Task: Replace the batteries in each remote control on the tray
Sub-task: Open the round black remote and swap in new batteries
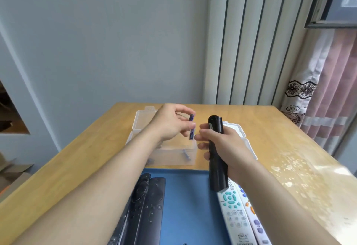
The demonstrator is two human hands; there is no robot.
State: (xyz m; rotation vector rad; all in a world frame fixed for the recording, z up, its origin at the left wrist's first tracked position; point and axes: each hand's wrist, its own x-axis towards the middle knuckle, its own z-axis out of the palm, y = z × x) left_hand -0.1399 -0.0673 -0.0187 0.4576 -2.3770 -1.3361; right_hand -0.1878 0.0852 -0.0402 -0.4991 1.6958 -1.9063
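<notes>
My right hand (226, 146) grips a black remote control (217, 169), held upright above the blue tray (185, 202). Just to its left, my left hand (170, 125) pinches purple batteries (191, 127), held upright end to end between thumb and fingers, close to the remote's upper half. On the tray lie two black remotes (146, 206) at the left and two white remotes (234, 215) with coloured buttons at the right. My forearms hide part of the tray.
A clear plastic box (170, 155) with its lid (142, 119) open stands behind the tray, a few small items inside. A second clear box (242, 136) sits partly hidden behind my right hand. The wooden table (280, 148) meets wall and curtain.
</notes>
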